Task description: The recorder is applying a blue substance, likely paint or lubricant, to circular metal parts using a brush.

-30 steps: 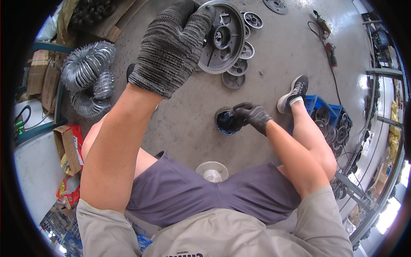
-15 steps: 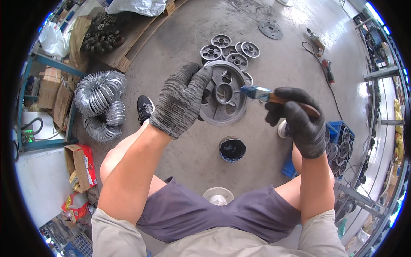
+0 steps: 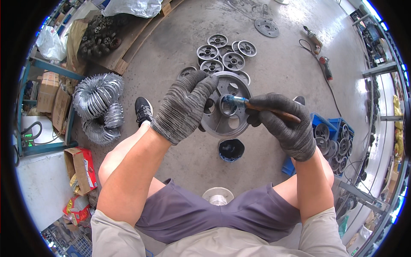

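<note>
In a grey knit glove, my left hand (image 3: pixel 184 107) grips the left rim of a grey metal wheel (image 3: pixel 219 125), which has a raised hub and round holes. The wheel is held up above the floor, its face turned toward me. My right hand (image 3: pixel 284 122), also gloved, is closed round the wooden handle of a paintbrush (image 3: pixel 274 112). Blue-stained bristles touch the hub or lie just over it; which of the two I cannot tell. Below the wheel stands a small round pot (image 3: pixel 231 150) with a dark blue inside.
Several metal wheels (image 3: pixel 233 61) lie grouped on the floor beyond my hands. Blue crates (image 3: pixel 321 124) with more wheels stand at right, near corded power tools (image 3: pixel 325 68). Coiled silver ducting (image 3: pixel 98 96) and an opened red carton (image 3: pixel 87 167) are at left.
My right hand has brought the brush leftward and down, from beside the wheel's right rim to its hub. The wheel has shifted slightly down and right with my left hand.
</note>
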Motion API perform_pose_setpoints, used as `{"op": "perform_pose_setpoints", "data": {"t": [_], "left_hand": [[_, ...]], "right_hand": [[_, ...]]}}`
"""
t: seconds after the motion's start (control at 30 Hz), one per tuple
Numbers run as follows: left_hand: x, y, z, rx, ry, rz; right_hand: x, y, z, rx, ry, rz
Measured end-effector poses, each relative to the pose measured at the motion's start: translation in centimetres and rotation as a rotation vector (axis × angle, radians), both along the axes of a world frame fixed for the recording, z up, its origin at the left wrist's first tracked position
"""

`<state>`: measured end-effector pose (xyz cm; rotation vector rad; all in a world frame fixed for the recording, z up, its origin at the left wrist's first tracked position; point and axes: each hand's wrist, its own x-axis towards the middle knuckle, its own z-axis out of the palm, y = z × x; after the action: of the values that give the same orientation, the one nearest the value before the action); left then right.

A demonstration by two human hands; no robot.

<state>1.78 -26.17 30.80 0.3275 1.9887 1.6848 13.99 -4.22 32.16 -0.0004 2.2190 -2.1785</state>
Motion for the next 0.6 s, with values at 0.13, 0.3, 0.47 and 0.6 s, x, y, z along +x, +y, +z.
{"op": "perform_pose_setpoints", "data": {"t": [0.13,0.3,0.47,0.6], "left_hand": [[-0.8,-1.3,-2.8,-0.030,0.358,-0.138],[-0.2,-0.2,-0.8,-0.112,0.125,-0.118],[0.0,0.3,-0.2,-0.188,-0.020,-0.106],[0.1,0.2,-0.7,-0.188,0.261,-0.211]], "right_hand": [[-0.4,0.2,0.2,-0.076,-0.058,0.114],[-0.1,2.0,1.0,0.268,0.213,0.158],[-0.4,0.0,1.2,0.555,0.414,0.126],[-0.3,-1.5,1.1,0.805,0.528,0.096]]}}
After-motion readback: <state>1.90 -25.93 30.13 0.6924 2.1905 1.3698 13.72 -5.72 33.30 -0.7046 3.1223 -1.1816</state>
